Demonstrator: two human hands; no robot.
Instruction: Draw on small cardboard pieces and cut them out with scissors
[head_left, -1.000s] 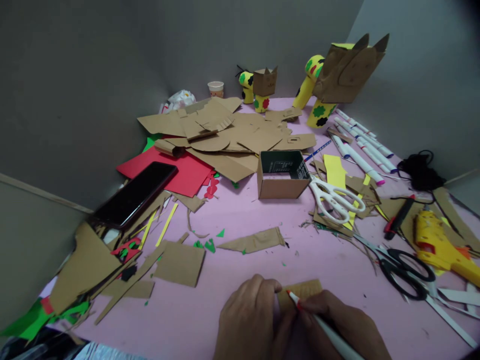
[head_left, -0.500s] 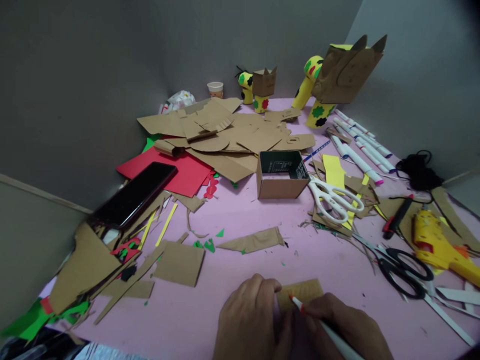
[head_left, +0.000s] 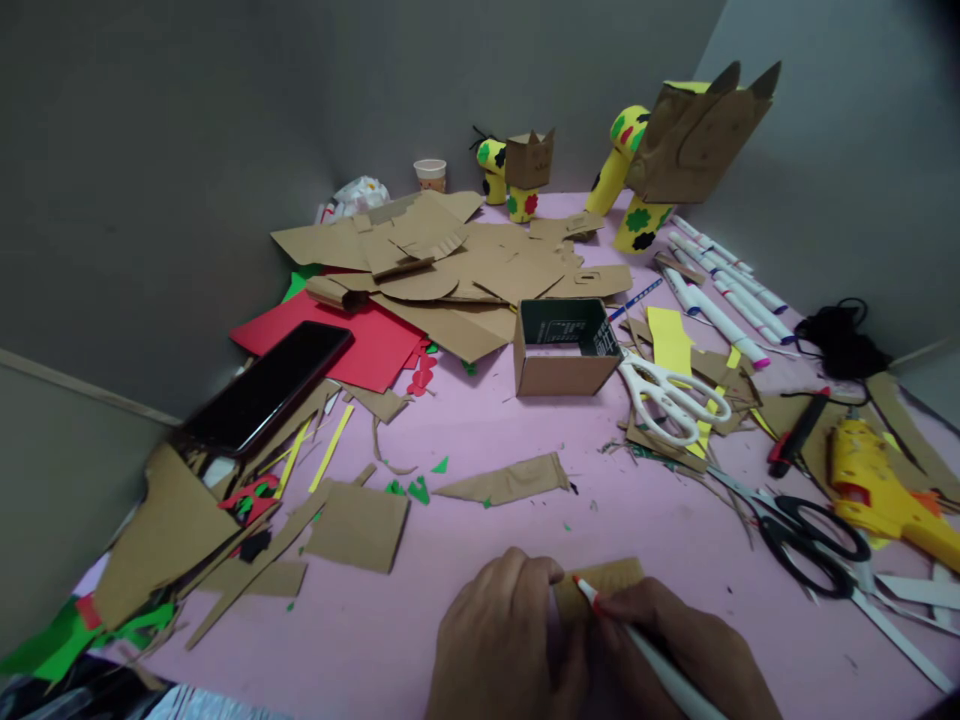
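One small cardboard piece (head_left: pixel 609 574) lies on the near side of the open box (head_left: pixel 566 376), well apart | left hand (head_left: pixel 501 632) grips it, right hand (head_left: pixel 679 640) grips the marker (head_left: pixel 666 668), red tip at its surface | from where I stand, best to press it flat, stroke lightly, unhurriedly.

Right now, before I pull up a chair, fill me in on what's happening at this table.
A person is at work with both hands. The right hand holds a white marker, its red tip at a small piece of cardboard; the left hand rests at that piece's left side. Beyond them sits an open box, with white scissors beside it. A glue gun lies to the right, a phone to the left.
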